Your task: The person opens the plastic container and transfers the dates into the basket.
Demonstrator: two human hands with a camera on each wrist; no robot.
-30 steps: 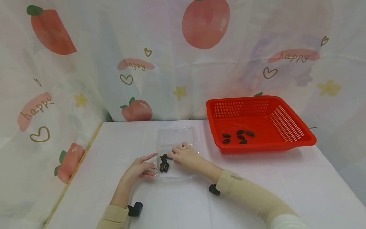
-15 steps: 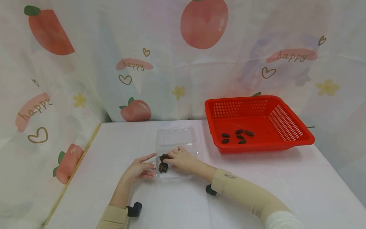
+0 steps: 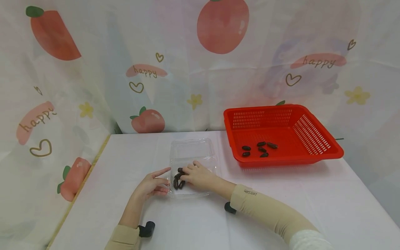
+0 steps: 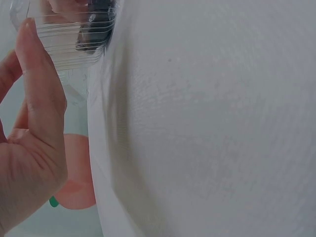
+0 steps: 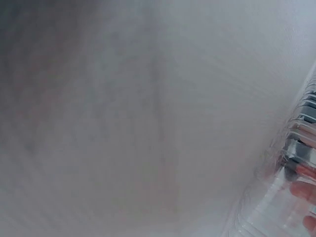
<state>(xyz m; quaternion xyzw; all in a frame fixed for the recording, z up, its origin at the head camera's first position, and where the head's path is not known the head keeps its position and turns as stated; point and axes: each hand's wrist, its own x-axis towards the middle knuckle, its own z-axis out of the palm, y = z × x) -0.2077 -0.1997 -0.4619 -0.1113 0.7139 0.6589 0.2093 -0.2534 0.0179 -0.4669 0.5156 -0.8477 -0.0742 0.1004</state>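
The right hand [image 3: 197, 177] has its fingers bent down among dark oval pieces [image 3: 175, 182] inside a clear plastic container [image 3: 198, 192]; whether its grip pinches one of them I cannot tell. The left hand [image 3: 150, 184] has its fingers spread, fingertips touching the container's left wall. The pieces lie in the left part of the container, between the two hands, and its clear lid [image 3: 192, 149] is folded out behind. A black wrist camera [image 3: 147, 229] sits on the left forearm, another on the right, both on beige sleeves [image 3: 262, 205]. Back and to the right, apart from the container, a red basket [image 3: 282, 161] stands on the white-covered desk [image 3: 181, 225] with six similar pieces on its floor. A fruit-printed cloth [image 3: 193, 78] hangs behind the desk.

The right hand covers some of the pieces, so their number is unclear. In the left wrist view, the container is cut off at the top and its ribbed wall distorts the pieces. The right wrist view is mostly blurred white surface, with fingertips and container cropped at the right edge.
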